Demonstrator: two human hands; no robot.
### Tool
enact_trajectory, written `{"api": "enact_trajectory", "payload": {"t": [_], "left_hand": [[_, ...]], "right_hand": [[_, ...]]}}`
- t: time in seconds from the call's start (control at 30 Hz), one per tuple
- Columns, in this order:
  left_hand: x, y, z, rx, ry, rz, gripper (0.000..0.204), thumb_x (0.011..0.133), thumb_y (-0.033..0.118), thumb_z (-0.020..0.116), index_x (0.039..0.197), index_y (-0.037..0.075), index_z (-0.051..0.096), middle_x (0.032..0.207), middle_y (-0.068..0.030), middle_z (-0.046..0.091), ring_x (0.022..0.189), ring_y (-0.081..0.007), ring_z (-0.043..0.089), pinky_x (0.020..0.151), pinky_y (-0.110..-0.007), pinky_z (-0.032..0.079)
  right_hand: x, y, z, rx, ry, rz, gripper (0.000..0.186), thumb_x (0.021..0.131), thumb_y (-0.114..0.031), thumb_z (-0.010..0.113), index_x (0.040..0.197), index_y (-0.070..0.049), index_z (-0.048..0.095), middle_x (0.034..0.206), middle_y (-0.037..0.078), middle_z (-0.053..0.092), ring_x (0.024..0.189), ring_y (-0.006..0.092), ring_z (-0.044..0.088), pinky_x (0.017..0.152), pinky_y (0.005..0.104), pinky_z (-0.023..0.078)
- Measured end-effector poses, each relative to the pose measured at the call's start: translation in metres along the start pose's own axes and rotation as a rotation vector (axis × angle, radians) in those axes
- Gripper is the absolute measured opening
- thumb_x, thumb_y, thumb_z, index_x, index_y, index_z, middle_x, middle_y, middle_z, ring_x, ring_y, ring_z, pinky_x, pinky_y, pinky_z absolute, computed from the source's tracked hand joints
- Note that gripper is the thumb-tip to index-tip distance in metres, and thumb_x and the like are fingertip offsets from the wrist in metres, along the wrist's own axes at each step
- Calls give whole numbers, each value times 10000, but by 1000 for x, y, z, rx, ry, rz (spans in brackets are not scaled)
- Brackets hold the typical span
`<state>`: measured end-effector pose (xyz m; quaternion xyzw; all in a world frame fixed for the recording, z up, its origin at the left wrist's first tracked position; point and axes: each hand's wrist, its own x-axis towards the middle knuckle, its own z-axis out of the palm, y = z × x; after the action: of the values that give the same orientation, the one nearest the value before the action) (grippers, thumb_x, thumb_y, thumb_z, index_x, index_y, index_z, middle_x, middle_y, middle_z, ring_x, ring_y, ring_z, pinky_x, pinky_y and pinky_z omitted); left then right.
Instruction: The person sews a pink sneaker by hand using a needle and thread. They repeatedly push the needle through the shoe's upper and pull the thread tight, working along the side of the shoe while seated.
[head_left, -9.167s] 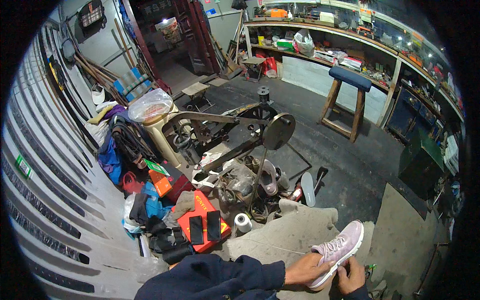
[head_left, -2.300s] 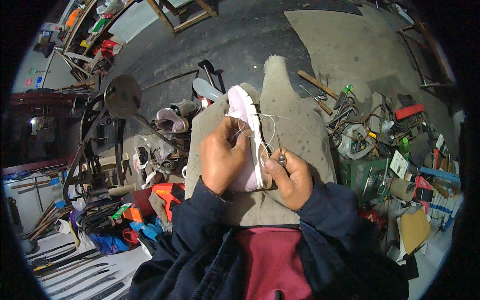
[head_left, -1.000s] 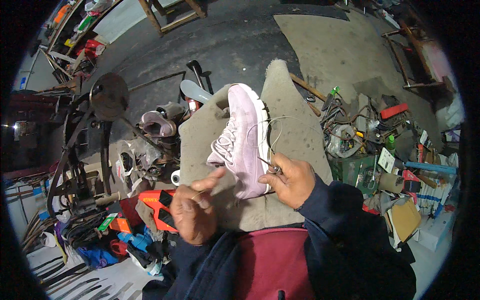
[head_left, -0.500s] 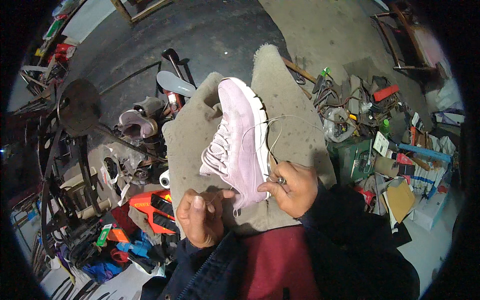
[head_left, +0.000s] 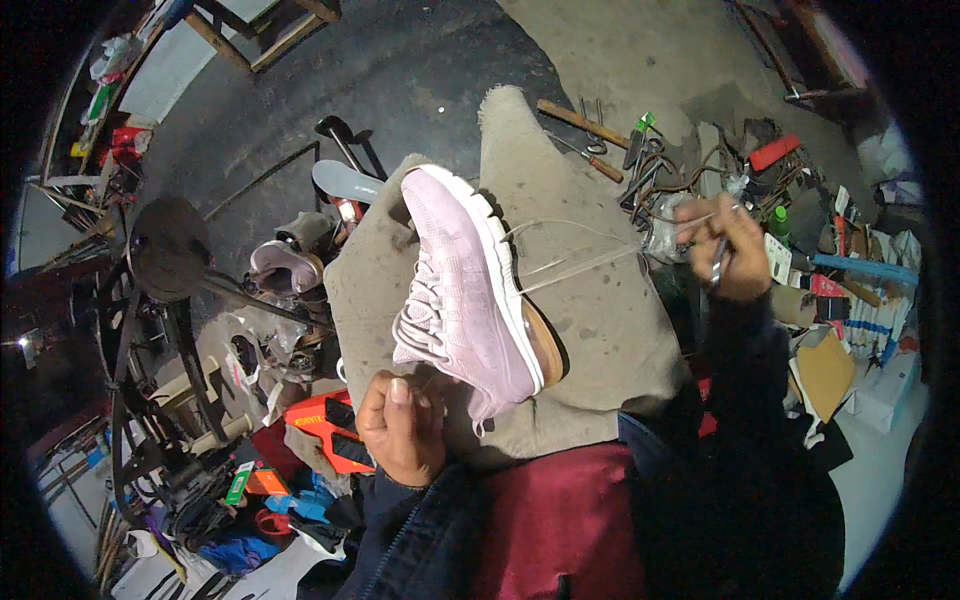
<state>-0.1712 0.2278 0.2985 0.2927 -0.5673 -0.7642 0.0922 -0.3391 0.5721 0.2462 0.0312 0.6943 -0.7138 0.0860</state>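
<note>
A pale pink sneaker [head_left: 462,290] with a white sole lies on its side across a stained grey-beige cloth [head_left: 590,350] on my lap, toe pointing away. Pale thread [head_left: 575,266] runs taut from the sole's edge to my right hand [head_left: 735,250], raised off to the right. Its curled fingers grip the thread and a slim metal tool [head_left: 718,262] whose kind I cannot make out. Beside the laces and heel, my left hand [head_left: 402,425] is closed in a pinch, a faint strand showing at its fingertips.
Wooden-handled tools [head_left: 585,125] lie beyond the cloth. Wires, a green bottle [head_left: 779,222] and assorted supplies crowd the right. On the left stand a dark metal machine [head_left: 170,250], another shoe [head_left: 287,266] and an orange-red box [head_left: 330,430]. A grey insole [head_left: 345,182] is at upper left.
My right hand has moved from the shoe's heel out to the right and away, drawing the loose thread taut. The sneaker has shifted slightly left. My left hand stays near the heel.
</note>
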Motion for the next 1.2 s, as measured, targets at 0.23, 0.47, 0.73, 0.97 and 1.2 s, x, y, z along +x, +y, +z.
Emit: {"api": "enact_trajectory", "payload": {"t": [0.23, 0.47, 0.73, 0.97, 1.2], "left_hand": [[2, -3, 9, 57, -5, 90, 324, 1055, 239, 564, 787, 70, 497, 619, 12, 440, 505, -91, 354, 465, -269, 291], [6, 0, 11, 90, 33, 68, 309, 1067, 269, 559, 818, 88, 523, 597, 25, 396, 494, -75, 330, 460, -269, 294], [6, 0, 14, 116, 26, 73, 298, 1059, 276, 576, 834, 84, 536, 600, 19, 419, 502, -103, 374, 484, -274, 349], [-2, -9, 16, 222, -27, 131, 247, 1059, 236, 573, 876, 70, 563, 660, 0, 515, 549, -111, 464, 517, -283, 409], [-1, -10, 14, 153, -58, 139, 229, 1063, 229, 569, 895, 73, 567, 679, -4, 522, 557, -106, 462, 525, -277, 415]], "right_hand": [[2, 37, -69, -681, 279, -17, 229, 983, -256, 661, 1003, -37, 726, 916, 76, 745, 751, 156, 642, 703, 296, 505], [-34, -7, 51, -570, -20, -372, 201, 872, -88, 710, 1066, -41, 740, 1081, 152, 724, 998, 316, 715, 886, 363, 548], [-35, -32, 112, -435, -326, -412, 286, 871, -70, 707, 1152, -22, 694, 1113, 158, 703, 972, 326, 717, 800, 377, 565], [-35, -39, 121, -789, -451, -361, 216, 913, -233, 683, 1077, -92, 687, 978, 126, 710, 835, 377, 687, 674, 502, 515], [-37, -37, 122, -755, -430, -304, 206, 894, -242, 675, 934, -39, 680, 877, 171, 702, 810, 413, 682, 708, 527, 507]]}}
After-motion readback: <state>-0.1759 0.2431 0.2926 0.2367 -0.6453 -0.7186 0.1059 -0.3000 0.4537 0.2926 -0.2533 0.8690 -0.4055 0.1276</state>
